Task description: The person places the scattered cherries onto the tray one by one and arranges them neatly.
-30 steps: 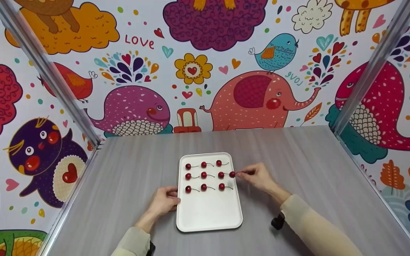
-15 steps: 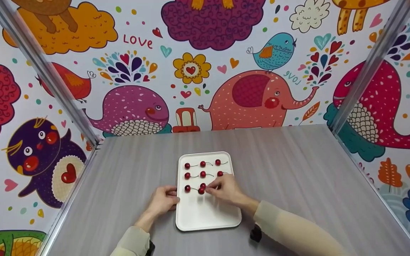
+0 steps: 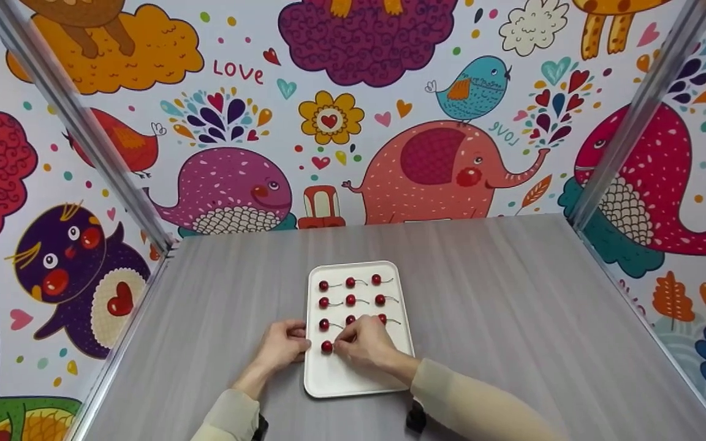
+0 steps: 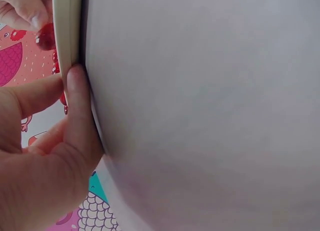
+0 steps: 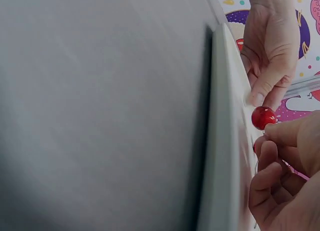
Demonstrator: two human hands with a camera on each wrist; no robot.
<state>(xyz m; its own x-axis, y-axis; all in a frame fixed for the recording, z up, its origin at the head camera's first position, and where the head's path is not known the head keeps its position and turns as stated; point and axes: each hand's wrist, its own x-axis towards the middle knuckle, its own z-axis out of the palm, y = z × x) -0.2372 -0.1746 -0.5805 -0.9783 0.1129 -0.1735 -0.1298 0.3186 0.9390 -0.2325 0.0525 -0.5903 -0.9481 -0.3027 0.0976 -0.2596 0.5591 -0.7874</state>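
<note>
A white rectangular tray (image 3: pixel 341 381) lies on the table, bearing red cherries with thin stems in rows of three. My left hand (image 3: pixel 280 345) grips its left edge between thumb and fingers; the left wrist view shows the fingertips at the rim. Over the tray, my right hand (image 3: pixel 368 343) pinches a cherry (image 3: pixel 326 347) by its stem end, just below the leftmost cherry (image 3: pixel 324 324) of the third row. In the right wrist view the pinched cherry (image 5: pixel 263 118) is beside the left thumb. My right hand partly covers the third row's middle cherry (image 3: pixel 350 320).
The grey wood-grain table (image 3: pixel 482 275) extends around the tray. Behind it and at the sides stand walls printed with cartoon animals (image 3: pixel 445 171). Metal posts (image 3: pixel 622 122) rise at the back corners.
My right hand has carried the cherry from beyond the tray's right edge leftward and nearer, across the tray to below the left column. The left hand has stayed at the edge.
</note>
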